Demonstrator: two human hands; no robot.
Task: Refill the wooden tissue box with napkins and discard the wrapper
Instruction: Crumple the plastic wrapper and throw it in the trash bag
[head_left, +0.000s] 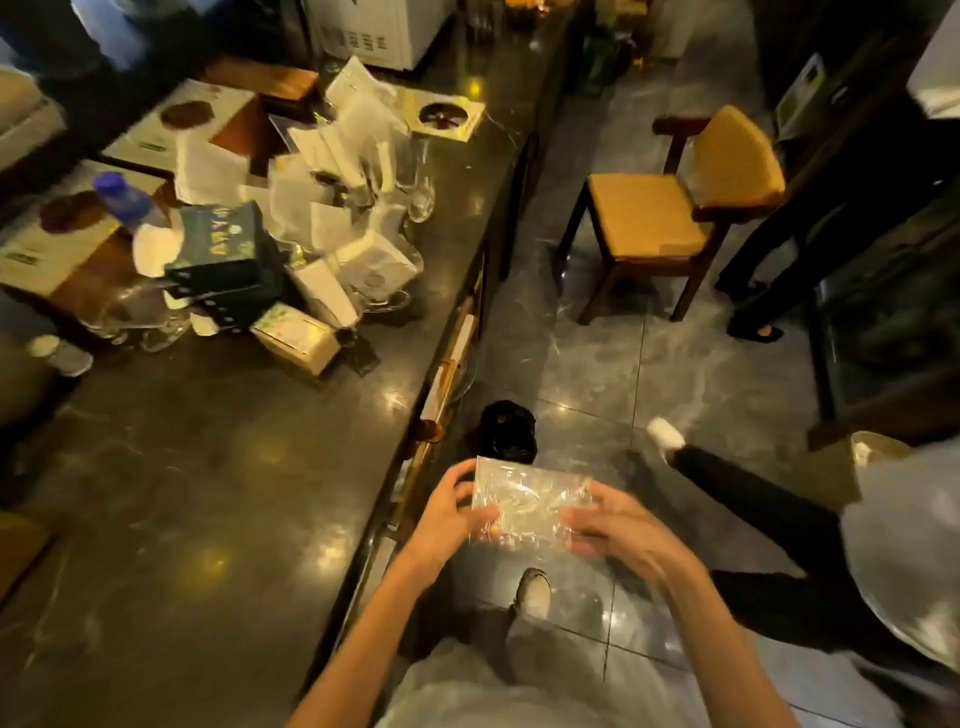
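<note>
Both hands hold a clear crinkled plastic wrapper (527, 501) over the floor, just right of the counter edge. My left hand (452, 512) grips its left side and my right hand (615, 522) grips its right side. The wrapper looks flat and see-through. A black bin with a dark liner (506, 431) stands on the floor right beyond the wrapper. Wooden tissue boxes (67, 244) with white lids sit at the far left of the counter. Loose white napkin packs (337, 171) lie piled on the counter behind them.
The dark marble counter (208, 493) runs along the left, cluttered with glasses, a blue-capped bottle (124, 200), a green box (223, 244) and a small carton (296, 338). A yellow-seated wooden chair (670, 213) stands on the tiled floor. Another person's legs (753, 499) stretch in from the right.
</note>
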